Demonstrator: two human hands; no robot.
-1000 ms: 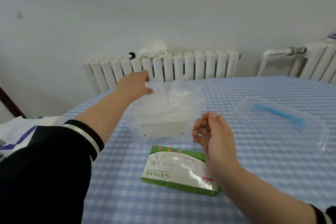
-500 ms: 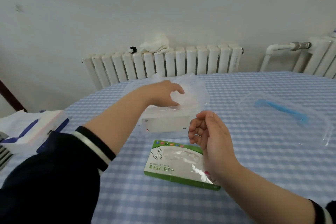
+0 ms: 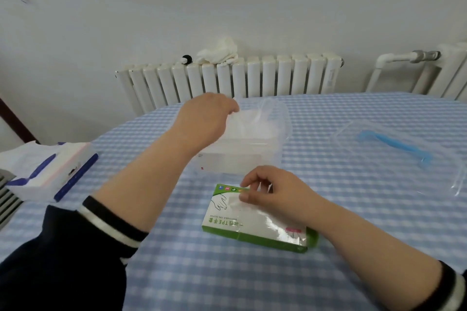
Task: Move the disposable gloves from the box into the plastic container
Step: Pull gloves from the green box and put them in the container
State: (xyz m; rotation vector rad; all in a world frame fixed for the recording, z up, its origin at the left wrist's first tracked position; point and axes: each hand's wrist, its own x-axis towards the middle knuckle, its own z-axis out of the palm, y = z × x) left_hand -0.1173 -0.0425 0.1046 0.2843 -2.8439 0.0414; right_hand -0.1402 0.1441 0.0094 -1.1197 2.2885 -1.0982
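Observation:
A green and white glove box (image 3: 255, 225) lies flat on the checked tablecloth in front of me. My right hand (image 3: 273, 194) rests over its top opening, fingertips pinching at the thin clear glove (image 3: 233, 201) showing there. Behind the box stands the clear plastic container (image 3: 275, 149). My left hand (image 3: 204, 121) hovers over its left rim, fingers curled on a clear glove (image 3: 250, 124) that hangs into the container.
The container's clear lid (image 3: 404, 149) with a blue handle lies at the right. A white pack with blue trim (image 3: 45, 171) sits at the table's left edge. A white radiator (image 3: 227, 78) with a cloth on top lines the wall behind.
My right hand dropped from mid-air onto the box opening. My left hand moved from the container's far left corner to over its inside with the glove.

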